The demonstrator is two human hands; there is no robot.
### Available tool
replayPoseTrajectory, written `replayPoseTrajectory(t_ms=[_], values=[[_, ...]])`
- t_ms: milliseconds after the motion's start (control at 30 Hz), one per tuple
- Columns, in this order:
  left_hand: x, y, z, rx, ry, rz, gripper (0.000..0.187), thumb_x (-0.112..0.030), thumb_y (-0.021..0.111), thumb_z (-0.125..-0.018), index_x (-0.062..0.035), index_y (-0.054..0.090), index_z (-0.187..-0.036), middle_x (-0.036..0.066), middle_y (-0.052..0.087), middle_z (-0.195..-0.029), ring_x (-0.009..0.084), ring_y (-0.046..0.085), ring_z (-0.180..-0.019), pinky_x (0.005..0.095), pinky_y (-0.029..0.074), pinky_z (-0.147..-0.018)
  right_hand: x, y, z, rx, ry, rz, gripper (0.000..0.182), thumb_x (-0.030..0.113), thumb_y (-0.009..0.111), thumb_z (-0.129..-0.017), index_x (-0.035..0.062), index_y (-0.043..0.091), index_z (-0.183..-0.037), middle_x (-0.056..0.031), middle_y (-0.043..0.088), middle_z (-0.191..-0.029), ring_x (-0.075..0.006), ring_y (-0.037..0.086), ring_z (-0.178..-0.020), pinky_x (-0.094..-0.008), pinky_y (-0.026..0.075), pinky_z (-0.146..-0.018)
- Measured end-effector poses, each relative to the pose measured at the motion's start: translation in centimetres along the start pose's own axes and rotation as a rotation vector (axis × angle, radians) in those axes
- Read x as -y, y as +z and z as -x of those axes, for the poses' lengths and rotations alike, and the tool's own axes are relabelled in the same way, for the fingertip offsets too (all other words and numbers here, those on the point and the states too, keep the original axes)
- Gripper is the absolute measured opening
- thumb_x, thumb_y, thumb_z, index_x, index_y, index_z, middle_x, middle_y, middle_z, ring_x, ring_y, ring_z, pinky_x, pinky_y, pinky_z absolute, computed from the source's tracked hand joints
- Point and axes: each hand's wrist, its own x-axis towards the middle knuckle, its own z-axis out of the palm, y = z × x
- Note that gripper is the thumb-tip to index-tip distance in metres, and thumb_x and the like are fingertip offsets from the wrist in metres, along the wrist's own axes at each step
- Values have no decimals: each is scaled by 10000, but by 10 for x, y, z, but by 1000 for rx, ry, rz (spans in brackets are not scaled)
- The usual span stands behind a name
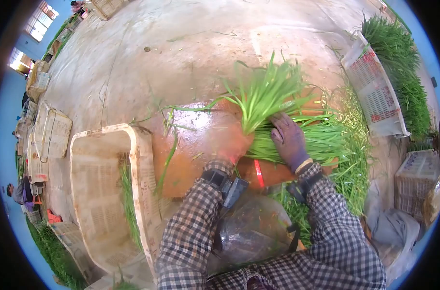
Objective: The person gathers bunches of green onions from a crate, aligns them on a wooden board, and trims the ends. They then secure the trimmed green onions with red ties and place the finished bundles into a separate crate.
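Observation:
My left hand (pixel 232 141), smeared by motion, is closed around the pale base of a bunch of green chives (pixel 271 94). Its long leaves fan upward and to the right, blurred at the tips. In a purple glove, my right hand (pixel 290 141) lies with fingers extended on a pile of chives (pixel 321 140). That pile rests on the right part of an orange-brown board (pixel 181 176), its stalks running sideways. A few loose leaves (pixel 169 159) are scattered on the board's left part, which looks wet and shiny.
Close on the left stands a dirty white plastic crate (pixel 138 193) with some leaves inside. Trimmings (pixel 358 159) heap up right of the board. A tilted crate (pixel 374 87) and a mass of chives (pixel 394 67) stand farther right. Another crate (pixel 416 181) sits below them.

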Motion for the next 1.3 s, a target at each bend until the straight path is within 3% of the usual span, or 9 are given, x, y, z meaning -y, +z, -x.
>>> replayPoseTrajectory(t_ms=[133, 300, 433, 467, 533, 633, 800, 1133, 1300], values=[[-5, -6, 1, 15, -216, 195, 205, -151, 670, -796, 1, 624, -925, 94, 625, -737, 181, 602, -645, 323, 468, -564, -6, 2, 6, -26, -17, -30, 379, 262, 539, -880, 88, 554, -1215, -107, 535, -1264, -299, 446, -1234, -418, 377, -998], [23, -23, 1, -47, 134, 243, 171, -236, 523, -897, -87, 606, -889, 31, 585, -701, 177, 605, -650, 351, 487, -558, -8, 1, 5, -45, -13, -60, 394, 270, 550, -875, 89, 549, -1225, -115, 542, -1251, -307, 444, -1233, -424, 379, -995], [42, -97, 17, -20, -143, 531, 145, -199, 454, -949, -81, 540, -944, -31, 552, -782, 123, 542, -648, 281, 481, -555, -6, 1, 4, -66, -3, -75, 407, 271, 559, -869, 81, 542, -1229, -117, 534, -1256, -314, 437, -1235, -425, 382, -993], [83, -118, 9, 171, -286, 1234, 180, -231, 453, -957, -73, 542, -954, -28, 548, -784, 117, 533, -658, 260, 469, -566, -6, 1, 5, -67, 2, -76, 412, 272, 560, -868, 79, 539, -1231, -117, 532, -1257, -315, 436, -1236, -425, 382, -993], [125, -159, 6, 94, -390, 1625, 219, -259, 459, -964, -59, 548, -968, -18, 545, -779, 113, 523, -675, 240, 452, -580, -8, 2, 4, -63, -5, -55, 418, 273, 559, -868, 80, 532, -1238, -115, 529, -1259, -313, 434, -1237, -425, 383, -992], [115, -227, 29, -622, -227, 609, 226, -249, 479, -961, -40, 561, -979, 3, 549, -753, 124, 523, -695, 238, 435, -588, -10, 4, 5, -70, -10, -37, 421, 270, 556, -869, 84, 525, -1245, -113, 529, -1258, -311, 435, -1235, -425, 381, -996], [93, -302, 41, -814, -324, 500, 180, -139, 615, -864, -17, 558, -985, 26, 564, -760, 117, 532, -612, 234, 391, -470, -8, 5, 4, -60, 0, -35, 408, 258, 552, -868, 79, 534, -1234, -111, 530, -1258, -309, 436, -1236, -420, 376, -1008], [101, -308, 62, -202, -75, -1023, 170, -135, 598, -786, -2, 581, -891, 186, 605, -740, 301, 593, -598, 411, 476, -556, -1, -14, -1, -98, -43, -74, 527, 231, 657, -799, 39, 500, -1264, -178, 425, -1373, -345, 343, -1315, -445, 306, -1067], [-40, -281, 85, 277, -549, -143, 101, -71, 625, -784, 15, 572, -778, 75, 524, -603, 124, 480, -481, 298, 392, -427, 74, -78, -23, -114, -202, -32, 663, 276, 706, -759, 36, 451, -1322, -189, 345, -1429, -355, 295, -1341, -448, 271, -1091]])
